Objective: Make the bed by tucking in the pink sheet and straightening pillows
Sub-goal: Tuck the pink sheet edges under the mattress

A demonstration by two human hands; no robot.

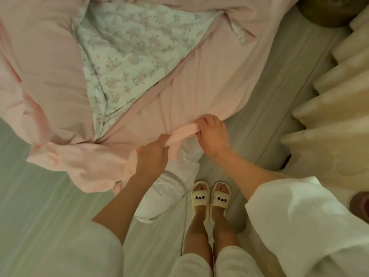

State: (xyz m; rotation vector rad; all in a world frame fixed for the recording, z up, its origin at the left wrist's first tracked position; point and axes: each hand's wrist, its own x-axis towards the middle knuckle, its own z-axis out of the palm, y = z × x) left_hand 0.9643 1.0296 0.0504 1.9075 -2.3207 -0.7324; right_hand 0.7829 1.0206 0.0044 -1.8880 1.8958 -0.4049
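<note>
the pink sheet (199, 80) lies rumpled and creased over the bed corner, its edge bunched into a twisted roll at the near side. just left of the sheet, a floral-printed cover (127, 50) shows, with pink bedding heaped beyond it.

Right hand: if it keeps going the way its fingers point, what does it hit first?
The right hand grips the bunched edge of the pink sheet, fingers pointing toward the left hand. Going on, it would probably meet that hand first, though depth is unclear.
</note>
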